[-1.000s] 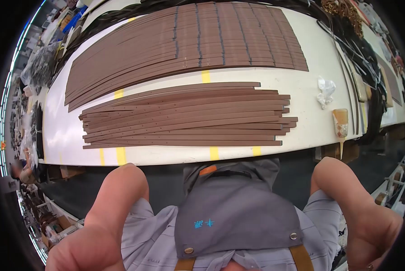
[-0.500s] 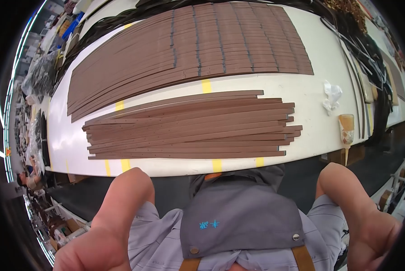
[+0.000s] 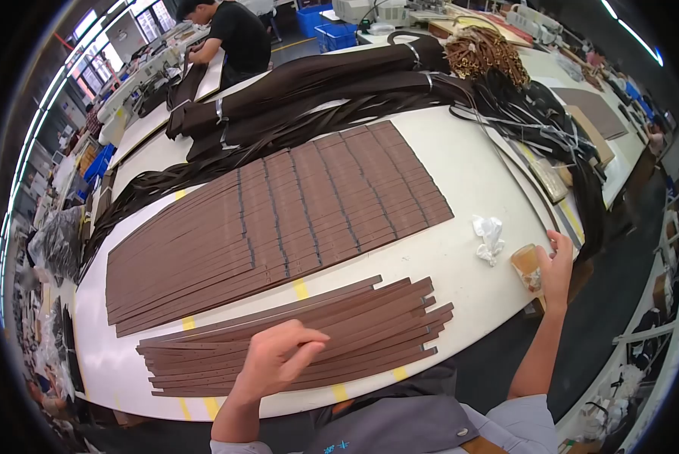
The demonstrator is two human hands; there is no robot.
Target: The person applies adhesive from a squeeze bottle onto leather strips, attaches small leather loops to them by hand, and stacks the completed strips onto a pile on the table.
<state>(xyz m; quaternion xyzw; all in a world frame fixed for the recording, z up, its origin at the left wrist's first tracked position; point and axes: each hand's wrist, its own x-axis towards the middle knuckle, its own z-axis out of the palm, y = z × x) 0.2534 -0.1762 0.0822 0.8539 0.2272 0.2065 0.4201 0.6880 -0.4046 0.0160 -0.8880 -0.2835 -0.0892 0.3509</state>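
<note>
While the left hand [image 3: 277, 354] is positioned over the near bundle of brown strips [image 3: 377, 321], its fingers are curled, thumb and forefinger close together; whether they clamp a strip cannot be told; the right hand [image 3: 557, 274] is at the amber bottle [image 3: 525, 263], thumb and forefinger apart; contact with the bottle cannot be confirmed; the bottle is located near the edge of the white table [image 3: 468, 284], beside crumpled white material [image 3: 488, 239]; the larger brown strip layer [image 3: 294, 212] lies beyond the near bundle.

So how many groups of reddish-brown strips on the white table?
2: the large overlapped group farther back, and the smaller, looser group nearer the wearer, partly blocked by the left hand.
</note>
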